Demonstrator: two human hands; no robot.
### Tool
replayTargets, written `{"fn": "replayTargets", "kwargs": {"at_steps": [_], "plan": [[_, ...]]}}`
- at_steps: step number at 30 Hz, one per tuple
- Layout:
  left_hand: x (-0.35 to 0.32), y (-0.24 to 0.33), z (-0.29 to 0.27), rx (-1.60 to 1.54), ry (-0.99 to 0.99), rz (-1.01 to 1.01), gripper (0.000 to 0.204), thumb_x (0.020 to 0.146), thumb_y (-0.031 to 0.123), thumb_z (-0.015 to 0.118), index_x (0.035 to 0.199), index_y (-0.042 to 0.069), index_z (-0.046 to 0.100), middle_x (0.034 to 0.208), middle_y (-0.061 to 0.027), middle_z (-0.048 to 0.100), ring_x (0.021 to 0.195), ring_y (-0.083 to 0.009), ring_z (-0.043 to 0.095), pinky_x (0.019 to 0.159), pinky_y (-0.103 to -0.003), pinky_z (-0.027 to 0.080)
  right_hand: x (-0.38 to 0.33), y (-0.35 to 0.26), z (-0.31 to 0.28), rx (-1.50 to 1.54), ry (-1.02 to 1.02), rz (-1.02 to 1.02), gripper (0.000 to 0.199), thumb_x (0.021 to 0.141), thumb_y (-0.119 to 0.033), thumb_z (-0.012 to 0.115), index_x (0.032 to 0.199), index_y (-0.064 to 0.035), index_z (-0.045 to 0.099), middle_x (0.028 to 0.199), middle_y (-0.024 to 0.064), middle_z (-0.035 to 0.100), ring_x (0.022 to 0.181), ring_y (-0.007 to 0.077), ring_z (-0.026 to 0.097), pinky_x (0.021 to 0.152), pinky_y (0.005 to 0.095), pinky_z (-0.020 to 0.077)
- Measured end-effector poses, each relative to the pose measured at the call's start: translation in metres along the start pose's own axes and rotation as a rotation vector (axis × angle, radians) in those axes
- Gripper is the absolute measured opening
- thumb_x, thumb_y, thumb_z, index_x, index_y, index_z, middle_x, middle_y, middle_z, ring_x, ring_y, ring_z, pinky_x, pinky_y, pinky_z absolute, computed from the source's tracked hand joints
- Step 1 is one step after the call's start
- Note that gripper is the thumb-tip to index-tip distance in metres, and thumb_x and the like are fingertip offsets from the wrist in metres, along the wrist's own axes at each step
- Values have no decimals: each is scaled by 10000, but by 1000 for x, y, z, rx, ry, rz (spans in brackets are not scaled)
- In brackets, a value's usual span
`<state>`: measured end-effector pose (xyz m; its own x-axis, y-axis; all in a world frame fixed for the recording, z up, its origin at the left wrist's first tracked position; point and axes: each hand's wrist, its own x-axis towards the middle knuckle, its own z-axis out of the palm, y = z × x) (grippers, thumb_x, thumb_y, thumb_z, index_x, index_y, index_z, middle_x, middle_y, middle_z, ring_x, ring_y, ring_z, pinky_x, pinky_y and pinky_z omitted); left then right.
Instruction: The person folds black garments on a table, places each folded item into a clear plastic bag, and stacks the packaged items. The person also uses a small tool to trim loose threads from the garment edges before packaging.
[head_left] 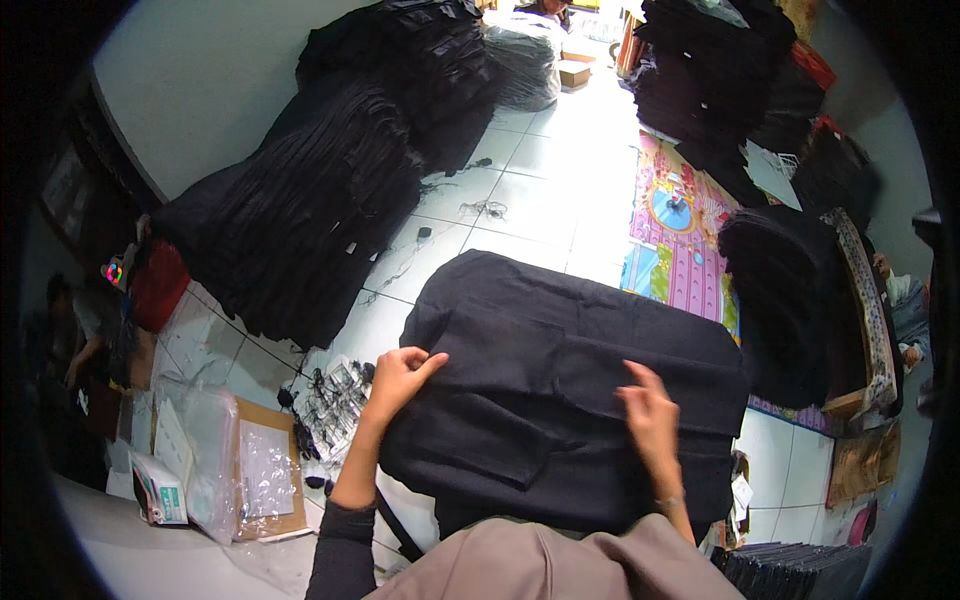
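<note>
A dark, folded black cloth garment (500,350) lies in front of me, spread over a black-covered work surface (630,300) with rounded corners. My left hand (400,377) is at the garment's left side, thumb and fingertips drawn together on the cloth's edge. Over the right part of the cloth hovers or rests my right hand (650,412), its fingers curved and apart, slightly blurred; whether it touches the fabric is unclear. Creases and a raised fold run across the cloth between the two hands.
Tall piles of black garments (300,190) stand at the left, with more stacks (710,90) at the far right. A colourful mat (680,230) lies on the white tiled floor. Plastic-wrapped cardboard (270,470) is at the lower left. Other people are partly visible at the edges.
</note>
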<state>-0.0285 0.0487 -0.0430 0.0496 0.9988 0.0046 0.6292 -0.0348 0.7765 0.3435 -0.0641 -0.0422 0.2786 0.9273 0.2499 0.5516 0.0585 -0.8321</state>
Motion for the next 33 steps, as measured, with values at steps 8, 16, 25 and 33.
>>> {"fn": "replayTargets", "kwargs": {"at_steps": [8,16,25,33], "plan": [[-24,11,0,4,117,-77,306,803,240,799,672,-5,668,553,28,560,537,-41,470,502,-242,350,22,-63,86,-73,-98,-160,244,879,-132,667,1110,-60,694,796,123,616,764,263,565,769,375,427],[25,-24,-14,19,319,8,372,933,346,654,797,7,725,749,-105,686,609,-147,581,593,-315,446,-1,12,-2,-182,-107,-242,214,799,-170,743,974,-50,719,998,117,646,955,276,581,820,388,440],[86,-41,-6,-367,210,19,248,857,222,770,809,-16,718,729,-3,670,665,-73,579,638,-236,450,64,154,-190,-341,-44,273,237,862,-198,730,983,-5,664,868,43,687,811,78,610,702,261,491],[89,-18,-34,246,418,210,406,824,221,785,1109,-37,653,1058,-145,657,963,-205,618,853,-318,469,77,91,-168,-808,94,-82,380,794,-136,731,1156,-56,647,1246,105,634,1160,274,580,1057,474,329]]}}
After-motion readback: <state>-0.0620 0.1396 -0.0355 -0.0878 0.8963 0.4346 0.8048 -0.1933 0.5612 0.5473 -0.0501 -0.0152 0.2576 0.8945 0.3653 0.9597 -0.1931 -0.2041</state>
